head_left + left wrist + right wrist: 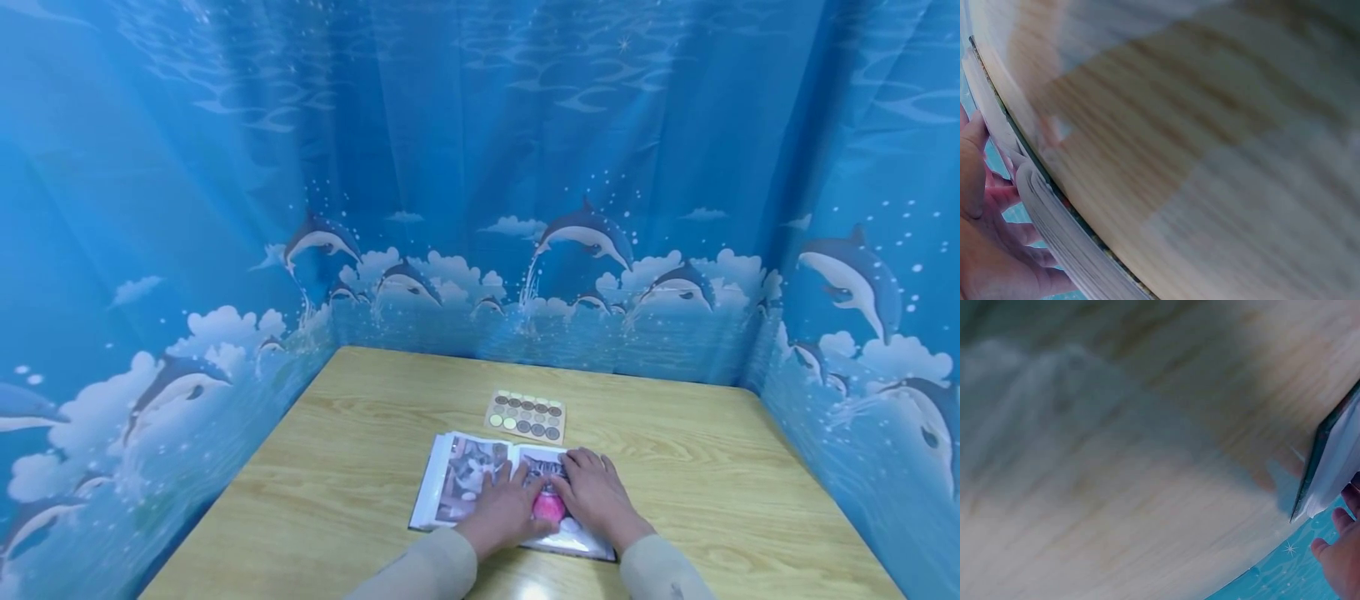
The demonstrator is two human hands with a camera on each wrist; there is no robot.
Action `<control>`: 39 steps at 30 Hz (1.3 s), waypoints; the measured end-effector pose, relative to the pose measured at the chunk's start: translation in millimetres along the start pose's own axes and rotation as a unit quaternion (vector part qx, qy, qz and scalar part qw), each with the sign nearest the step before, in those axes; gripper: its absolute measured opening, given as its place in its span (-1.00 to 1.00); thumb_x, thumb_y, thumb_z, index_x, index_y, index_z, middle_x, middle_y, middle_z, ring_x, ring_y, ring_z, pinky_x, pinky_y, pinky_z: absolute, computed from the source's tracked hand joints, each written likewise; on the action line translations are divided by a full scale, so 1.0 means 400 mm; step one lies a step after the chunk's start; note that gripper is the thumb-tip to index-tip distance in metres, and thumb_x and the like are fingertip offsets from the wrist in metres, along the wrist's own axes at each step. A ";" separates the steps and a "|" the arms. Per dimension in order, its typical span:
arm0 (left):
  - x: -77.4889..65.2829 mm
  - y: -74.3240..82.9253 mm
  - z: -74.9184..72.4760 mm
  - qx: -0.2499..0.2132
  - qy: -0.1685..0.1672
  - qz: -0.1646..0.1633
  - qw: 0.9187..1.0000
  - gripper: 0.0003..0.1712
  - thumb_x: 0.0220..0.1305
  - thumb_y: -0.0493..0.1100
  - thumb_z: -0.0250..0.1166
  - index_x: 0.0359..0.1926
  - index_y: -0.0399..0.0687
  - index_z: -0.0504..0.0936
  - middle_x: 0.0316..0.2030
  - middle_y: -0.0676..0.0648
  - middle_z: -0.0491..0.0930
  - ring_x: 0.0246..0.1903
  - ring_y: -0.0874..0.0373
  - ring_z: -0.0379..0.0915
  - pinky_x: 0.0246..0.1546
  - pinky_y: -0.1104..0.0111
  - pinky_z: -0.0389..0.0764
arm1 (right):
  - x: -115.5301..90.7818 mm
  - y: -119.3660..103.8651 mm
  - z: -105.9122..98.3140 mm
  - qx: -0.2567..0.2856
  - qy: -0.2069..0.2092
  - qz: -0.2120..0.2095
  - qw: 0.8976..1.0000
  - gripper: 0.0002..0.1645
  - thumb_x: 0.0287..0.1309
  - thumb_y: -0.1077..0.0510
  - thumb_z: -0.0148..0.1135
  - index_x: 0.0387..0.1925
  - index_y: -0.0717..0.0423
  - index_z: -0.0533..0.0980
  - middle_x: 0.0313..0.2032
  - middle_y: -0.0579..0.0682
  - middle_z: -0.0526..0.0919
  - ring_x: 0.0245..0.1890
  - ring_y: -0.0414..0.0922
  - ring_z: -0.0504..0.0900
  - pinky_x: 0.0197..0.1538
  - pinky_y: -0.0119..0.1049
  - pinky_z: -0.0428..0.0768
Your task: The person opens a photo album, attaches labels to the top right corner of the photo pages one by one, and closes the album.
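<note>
A photo album (429,492) lies open on the wooden table, a cat photo on each page. My left hand (501,508) rests spread over the middle of the album, between the left photo (459,492) and the right one. On the right page is my right hand (600,497), fingers extended over the edge of a photo with a pink round shape (549,507). The thumbs lie close together there. In the left wrist view, the fingers of the left hand (1004,244) lie along the thick stack of pages (1054,231). The right wrist view shows the right hand (1342,559) beside the album's dark cover edge (1319,453).
Just behind the album sits a flat board (525,417) with rows of round brown, beige and cream discs. The wooden table (337,483) is enclosed by blue dolphin-print curtains (465,167) at the back and both sides.
</note>
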State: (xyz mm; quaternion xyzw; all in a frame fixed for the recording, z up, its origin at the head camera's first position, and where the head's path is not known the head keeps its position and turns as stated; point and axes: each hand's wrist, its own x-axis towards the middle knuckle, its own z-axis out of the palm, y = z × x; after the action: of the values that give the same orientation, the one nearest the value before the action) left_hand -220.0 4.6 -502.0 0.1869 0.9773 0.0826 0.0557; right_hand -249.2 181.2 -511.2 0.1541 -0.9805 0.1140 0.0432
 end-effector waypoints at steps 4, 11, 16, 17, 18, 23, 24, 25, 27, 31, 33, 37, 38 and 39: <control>-0.003 0.000 -0.004 -0.003 -0.001 0.000 1.000 -0.01 0.12 0.55 0.14 0.49 0.28 0.24 0.49 -0.13 0.10 0.46 -0.22 -0.03 0.40 -0.19 0.03 | 0.007 -0.004 0.000 -0.001 -0.003 0.001 1.000 -0.26 0.45 -0.26 -0.08 0.31 0.24 0.40 0.33 0.23 0.38 0.39 0.23 0.23 0.43 0.27 0.02; -0.001 0.001 -0.004 0.003 -0.005 0.001 1.000 0.00 0.13 0.56 0.11 0.50 0.24 0.24 0.49 -0.13 0.10 0.46 -0.22 -0.04 0.39 -0.19 0.04 | 0.015 -0.012 0.002 -0.005 -0.003 -0.005 1.000 -0.29 0.45 -0.22 -0.05 0.27 0.27 0.43 0.31 0.27 0.39 0.37 0.26 0.24 0.41 0.28 0.06; -0.001 0.003 -0.004 0.015 0.000 0.004 1.000 -0.02 0.14 0.55 0.12 0.49 0.23 0.26 0.49 -0.13 0.13 0.45 -0.22 -0.01 0.38 -0.19 0.07 | 0.015 -0.013 0.004 -0.007 -0.006 -0.003 1.000 -0.31 0.46 -0.21 -0.06 0.28 0.26 0.43 0.32 0.25 0.39 0.38 0.25 0.23 0.42 0.28 0.06; -0.002 0.004 -0.004 0.018 0.002 0.005 1.000 -0.02 0.14 0.55 0.12 0.49 0.23 0.26 0.48 -0.13 0.14 0.45 -0.22 0.00 0.38 -0.20 0.08 | 0.015 -0.013 0.004 -0.006 -0.008 -0.002 1.000 -0.31 0.46 -0.21 -0.06 0.28 0.25 0.43 0.33 0.24 0.38 0.39 0.25 0.23 0.42 0.28 0.05; -0.002 0.004 -0.004 0.021 0.004 0.007 1.000 -0.02 0.15 0.55 0.11 0.48 0.22 0.27 0.48 -0.13 0.14 0.44 -0.23 0.01 0.38 -0.20 0.09 | 0.014 -0.013 0.004 -0.005 -0.010 -0.001 1.000 -0.31 0.46 -0.21 -0.07 0.29 0.25 0.42 0.33 0.23 0.38 0.39 0.24 0.22 0.42 0.28 0.04; -0.003 0.004 -0.004 0.018 0.007 0.008 1.000 -0.03 0.15 0.54 0.12 0.48 0.22 0.28 0.48 -0.14 0.15 0.44 -0.23 0.01 0.37 -0.20 0.09 | 0.013 -0.014 0.005 -0.001 -0.017 0.003 1.000 -0.29 0.46 -0.23 -0.09 0.31 0.21 0.41 0.35 0.21 0.37 0.41 0.23 0.20 0.43 0.28 0.01; -0.003 0.004 -0.004 0.017 0.007 0.008 1.000 -0.02 0.14 0.55 0.12 0.48 0.22 0.28 0.48 -0.14 0.15 0.44 -0.24 0.01 0.37 -0.20 0.09 | 0.013 -0.013 0.006 -0.003 -0.018 0.003 1.000 -0.29 0.46 -0.24 -0.09 0.32 0.21 0.41 0.35 0.21 0.37 0.41 0.22 0.20 0.43 0.28 0.01; -0.003 0.004 -0.003 0.016 0.006 0.008 1.000 -0.02 0.14 0.54 0.12 0.48 0.22 0.28 0.48 -0.14 0.15 0.44 -0.24 0.01 0.37 -0.20 0.09 | 0.012 -0.013 0.005 -0.003 -0.018 0.002 1.000 -0.29 0.46 -0.25 -0.10 0.32 0.20 0.41 0.35 0.20 0.37 0.41 0.22 0.21 0.43 0.27 0.01; -0.002 0.004 -0.003 0.017 0.006 0.008 1.000 -0.02 0.14 0.54 0.13 0.48 0.22 0.28 0.48 -0.14 0.15 0.44 -0.23 0.01 0.37 -0.20 0.09 | 0.011 -0.012 0.006 -0.004 -0.017 0.001 1.000 -0.29 0.46 -0.25 -0.09 0.31 0.20 0.41 0.34 0.20 0.38 0.40 0.22 0.21 0.43 0.28 0.01; -0.004 0.004 -0.005 0.018 0.007 0.008 1.000 -0.02 0.14 0.55 0.12 0.48 0.24 0.27 0.48 -0.14 0.14 0.44 -0.23 0.01 0.37 -0.20 0.09 | 0.006 -0.011 0.005 -0.006 -0.014 -0.001 1.000 -0.28 0.46 -0.27 -0.09 0.30 0.19 0.43 0.33 0.19 0.40 0.40 0.22 0.23 0.43 0.27 0.01; -0.006 0.005 -0.006 0.018 0.007 0.009 1.000 -0.02 0.14 0.55 0.12 0.49 0.25 0.26 0.48 -0.14 0.14 0.44 -0.23 0.01 0.37 -0.20 0.10 | 0.005 -0.009 0.006 -0.007 -0.011 -0.003 1.000 -0.28 0.45 -0.27 -0.10 0.29 0.19 0.43 0.32 0.19 0.41 0.40 0.21 0.23 0.43 0.28 0.01; -0.007 0.004 -0.008 0.018 0.009 0.011 1.000 -0.02 0.14 0.55 0.11 0.49 0.26 0.24 0.48 -0.15 0.14 0.44 -0.24 0.02 0.37 -0.20 0.10 | 0.001 -0.006 0.006 -0.013 -0.005 -0.004 1.000 -0.27 0.45 -0.29 -0.11 0.31 0.17 0.42 0.32 0.16 0.41 0.40 0.19 0.24 0.44 0.26 0.02; -0.007 0.003 -0.007 0.018 0.010 0.011 1.000 -0.02 0.14 0.55 0.11 0.49 0.27 0.24 0.48 -0.15 0.14 0.44 -0.24 0.02 0.37 -0.20 0.11 | 0.001 -0.005 0.007 -0.015 -0.003 -0.004 1.000 -0.27 0.45 -0.29 -0.11 0.31 0.17 0.42 0.32 0.16 0.42 0.39 0.19 0.24 0.44 0.25 0.02; -0.007 0.002 -0.007 0.018 0.010 0.011 1.000 -0.02 0.14 0.55 0.11 0.49 0.27 0.24 0.48 -0.15 0.14 0.44 -0.24 0.02 0.37 -0.20 0.10 | 0.000 -0.004 0.007 -0.017 -0.002 -0.003 1.000 -0.27 0.45 -0.29 -0.11 0.32 0.17 0.42 0.32 0.15 0.42 0.39 0.18 0.24 0.44 0.25 0.02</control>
State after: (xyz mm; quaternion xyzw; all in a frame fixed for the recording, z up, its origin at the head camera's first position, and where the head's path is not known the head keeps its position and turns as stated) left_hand -217.7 4.0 -499.0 0.1981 0.9770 0.0675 0.0418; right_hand -248.9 179.1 -513.5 0.1567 -0.9819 0.0972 0.0441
